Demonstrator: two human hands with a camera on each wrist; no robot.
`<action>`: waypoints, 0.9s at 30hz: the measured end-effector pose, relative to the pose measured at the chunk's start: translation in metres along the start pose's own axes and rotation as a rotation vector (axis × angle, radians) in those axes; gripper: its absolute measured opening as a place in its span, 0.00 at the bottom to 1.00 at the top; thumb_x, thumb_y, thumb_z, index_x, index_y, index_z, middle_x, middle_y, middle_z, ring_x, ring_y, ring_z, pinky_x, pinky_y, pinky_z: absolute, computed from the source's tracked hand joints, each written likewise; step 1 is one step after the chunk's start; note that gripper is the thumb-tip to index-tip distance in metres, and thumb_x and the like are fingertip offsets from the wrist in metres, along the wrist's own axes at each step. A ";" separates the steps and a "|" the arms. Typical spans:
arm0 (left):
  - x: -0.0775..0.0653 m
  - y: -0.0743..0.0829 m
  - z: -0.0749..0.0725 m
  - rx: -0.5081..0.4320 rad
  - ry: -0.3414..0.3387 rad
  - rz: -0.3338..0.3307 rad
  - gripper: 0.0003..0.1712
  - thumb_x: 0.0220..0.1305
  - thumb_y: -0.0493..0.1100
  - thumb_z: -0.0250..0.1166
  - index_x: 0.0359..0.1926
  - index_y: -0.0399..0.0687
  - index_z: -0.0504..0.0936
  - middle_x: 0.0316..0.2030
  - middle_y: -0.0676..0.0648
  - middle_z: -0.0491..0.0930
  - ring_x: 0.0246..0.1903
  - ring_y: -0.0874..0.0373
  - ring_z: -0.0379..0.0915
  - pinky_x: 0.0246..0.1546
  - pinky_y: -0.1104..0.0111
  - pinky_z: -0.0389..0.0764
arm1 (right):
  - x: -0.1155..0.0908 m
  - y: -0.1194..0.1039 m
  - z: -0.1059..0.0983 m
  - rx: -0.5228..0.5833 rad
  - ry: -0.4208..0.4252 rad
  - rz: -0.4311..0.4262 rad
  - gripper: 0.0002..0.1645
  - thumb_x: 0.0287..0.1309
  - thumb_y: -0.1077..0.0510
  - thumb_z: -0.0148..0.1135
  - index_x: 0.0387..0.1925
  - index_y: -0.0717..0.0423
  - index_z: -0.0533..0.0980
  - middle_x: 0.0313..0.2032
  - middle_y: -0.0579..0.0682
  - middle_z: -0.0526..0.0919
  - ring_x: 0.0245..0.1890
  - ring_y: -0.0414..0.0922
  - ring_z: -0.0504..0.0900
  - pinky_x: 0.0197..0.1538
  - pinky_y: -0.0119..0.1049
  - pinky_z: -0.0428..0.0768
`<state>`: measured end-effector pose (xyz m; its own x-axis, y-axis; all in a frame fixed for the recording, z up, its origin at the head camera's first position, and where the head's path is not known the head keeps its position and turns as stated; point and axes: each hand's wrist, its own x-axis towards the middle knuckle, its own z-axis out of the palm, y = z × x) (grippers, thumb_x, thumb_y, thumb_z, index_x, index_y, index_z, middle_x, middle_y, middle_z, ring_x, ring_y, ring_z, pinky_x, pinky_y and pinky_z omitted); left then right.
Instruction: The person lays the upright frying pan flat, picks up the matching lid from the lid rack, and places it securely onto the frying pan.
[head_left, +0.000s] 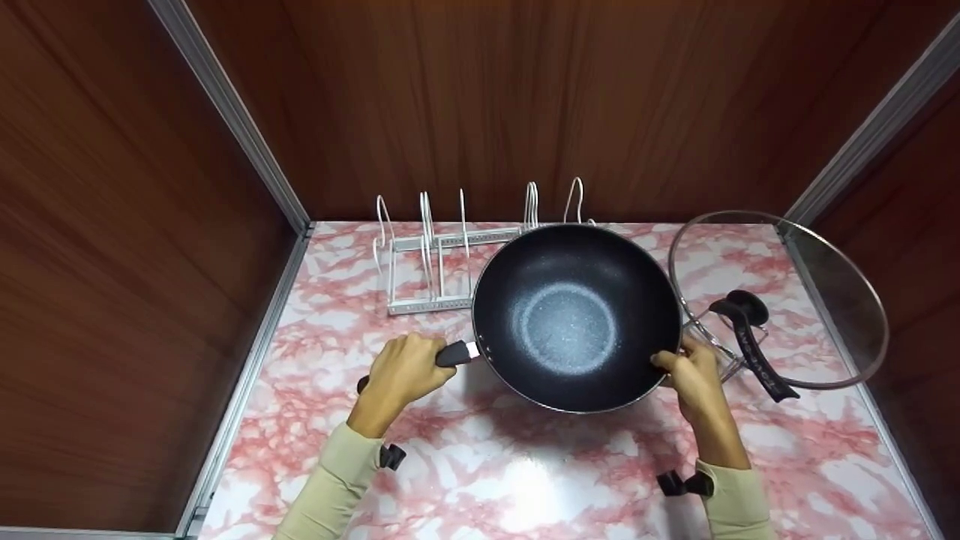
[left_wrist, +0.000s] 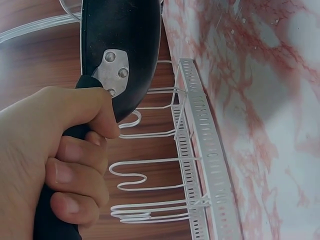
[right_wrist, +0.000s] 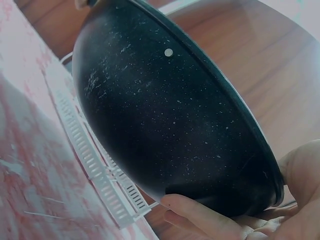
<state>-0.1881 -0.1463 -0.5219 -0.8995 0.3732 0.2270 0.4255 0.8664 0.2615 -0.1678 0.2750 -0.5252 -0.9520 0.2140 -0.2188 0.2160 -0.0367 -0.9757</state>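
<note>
A deep black wok (head_left: 568, 322) with a speckled grey centre is held up over the table, tilted with its inside toward the head camera. My left hand (head_left: 405, 367) grips its black handle (head_left: 454, 353); in the left wrist view the fingers (left_wrist: 75, 175) wrap round it below the riveted bracket (left_wrist: 114, 72). At the right rim my right hand (head_left: 694, 375) pinches the wall, thumb on the inside and fingers (right_wrist: 200, 215) under the outside. Behind the wok stands a white wire rack (head_left: 431, 306), its right part hidden by the wok.
To the right, a glass lid (head_left: 832, 300) with a black knob and handle-like holder (head_left: 754, 360) stands tilted on a wire support. Brown wood-grain panels (head_left: 480, 112) close off the back and both sides of the pink-and-white marbled table (head_left: 465, 480).
</note>
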 end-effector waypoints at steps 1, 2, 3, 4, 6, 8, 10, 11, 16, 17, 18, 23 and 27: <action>0.000 0.000 0.000 0.003 0.000 0.001 0.14 0.52 0.44 0.72 0.19 0.51 0.74 0.15 0.53 0.72 0.16 0.56 0.66 0.19 0.58 0.74 | 0.000 0.001 0.000 0.002 -0.002 0.002 0.28 0.59 0.76 0.53 0.63 0.78 0.69 0.32 0.45 0.87 0.32 0.39 0.89 0.37 0.35 0.90; -0.001 -0.001 0.001 0.005 0.000 0.001 0.14 0.52 0.44 0.72 0.19 0.50 0.74 0.15 0.52 0.73 0.16 0.56 0.66 0.19 0.58 0.74 | -0.001 0.001 0.000 0.003 -0.004 0.005 0.28 0.59 0.76 0.53 0.63 0.78 0.69 0.32 0.44 0.87 0.32 0.39 0.89 0.38 0.35 0.90; -0.001 -0.001 0.001 0.010 0.000 0.002 0.14 0.52 0.44 0.72 0.19 0.50 0.74 0.15 0.52 0.73 0.16 0.56 0.66 0.20 0.57 0.74 | -0.001 0.002 0.001 0.003 -0.002 0.006 0.28 0.59 0.76 0.53 0.63 0.78 0.69 0.33 0.44 0.87 0.32 0.39 0.89 0.38 0.35 0.90; -0.001 -0.001 0.002 0.013 -0.001 0.002 0.14 0.52 0.44 0.72 0.19 0.51 0.75 0.16 0.52 0.73 0.16 0.56 0.66 0.20 0.58 0.74 | -0.001 0.003 0.001 0.002 0.000 0.006 0.28 0.59 0.76 0.53 0.63 0.78 0.69 0.33 0.44 0.87 0.32 0.39 0.89 0.38 0.35 0.90; -0.002 -0.002 0.002 0.020 -0.004 0.005 0.14 0.52 0.44 0.72 0.19 0.51 0.75 0.16 0.53 0.73 0.16 0.56 0.66 0.20 0.58 0.74 | -0.002 0.004 0.001 -0.001 0.008 0.005 0.27 0.59 0.76 0.54 0.61 0.77 0.70 0.33 0.44 0.86 0.32 0.39 0.89 0.37 0.35 0.90; -0.003 -0.002 0.003 0.028 -0.005 0.008 0.14 0.52 0.45 0.72 0.19 0.51 0.75 0.16 0.53 0.73 0.16 0.56 0.66 0.20 0.58 0.74 | -0.003 0.006 0.001 0.000 0.015 0.005 0.25 0.58 0.76 0.54 0.59 0.76 0.71 0.33 0.44 0.86 0.32 0.39 0.89 0.36 0.35 0.90; -0.003 -0.003 0.003 0.033 -0.001 0.015 0.14 0.52 0.45 0.72 0.19 0.51 0.75 0.15 0.53 0.73 0.16 0.56 0.66 0.19 0.58 0.74 | -0.004 0.007 0.001 -0.001 0.021 0.008 0.24 0.58 0.76 0.54 0.58 0.75 0.71 0.33 0.44 0.86 0.31 0.39 0.89 0.36 0.35 0.90; -0.003 -0.003 0.004 0.035 0.002 0.018 0.14 0.52 0.45 0.72 0.19 0.51 0.75 0.15 0.53 0.73 0.16 0.56 0.66 0.19 0.58 0.74 | -0.004 0.008 0.001 0.000 0.022 0.011 0.25 0.58 0.76 0.54 0.59 0.75 0.71 0.33 0.44 0.86 0.31 0.39 0.89 0.36 0.35 0.90; -0.006 -0.003 0.006 0.048 0.008 0.025 0.14 0.52 0.45 0.72 0.19 0.50 0.74 0.15 0.52 0.73 0.15 0.55 0.67 0.19 0.58 0.74 | -0.008 0.012 0.001 0.005 0.024 0.025 0.29 0.59 0.76 0.53 0.64 0.79 0.69 0.33 0.45 0.87 0.32 0.40 0.90 0.37 0.35 0.90; -0.006 -0.004 0.006 0.052 0.007 0.025 0.15 0.52 0.45 0.72 0.19 0.50 0.74 0.14 0.52 0.73 0.15 0.54 0.67 0.19 0.58 0.74 | -0.008 0.012 0.002 0.006 0.024 0.027 0.30 0.59 0.76 0.53 0.65 0.79 0.69 0.33 0.45 0.88 0.31 0.40 0.90 0.37 0.35 0.90; -0.007 -0.004 0.007 0.054 0.004 0.025 0.15 0.52 0.45 0.72 0.19 0.50 0.74 0.14 0.52 0.73 0.15 0.54 0.67 0.19 0.57 0.74 | -0.009 0.013 0.002 0.005 0.025 0.028 0.31 0.59 0.76 0.52 0.66 0.79 0.68 0.33 0.45 0.88 0.31 0.40 0.90 0.37 0.34 0.90; -0.008 -0.006 0.010 0.066 -0.001 0.041 0.15 0.53 0.46 0.72 0.19 0.50 0.74 0.15 0.52 0.74 0.15 0.52 0.69 0.19 0.56 0.76 | -0.011 0.016 0.003 0.011 0.025 0.032 0.34 0.60 0.76 0.51 0.70 0.78 0.66 0.35 0.46 0.88 0.31 0.39 0.90 0.37 0.34 0.90; -0.010 -0.008 0.013 0.070 -0.004 0.054 0.15 0.53 0.46 0.72 0.19 0.51 0.74 0.15 0.52 0.74 0.16 0.52 0.70 0.19 0.56 0.76 | -0.014 0.018 0.004 0.029 0.024 0.043 0.36 0.59 0.76 0.51 0.71 0.78 0.65 0.35 0.46 0.88 0.31 0.39 0.90 0.37 0.34 0.90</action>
<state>-0.1841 -0.1528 -0.5387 -0.8760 0.4209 0.2354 0.4652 0.8662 0.1823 -0.1516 0.2674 -0.5400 -0.9364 0.2349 -0.2608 0.2501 -0.0749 -0.9653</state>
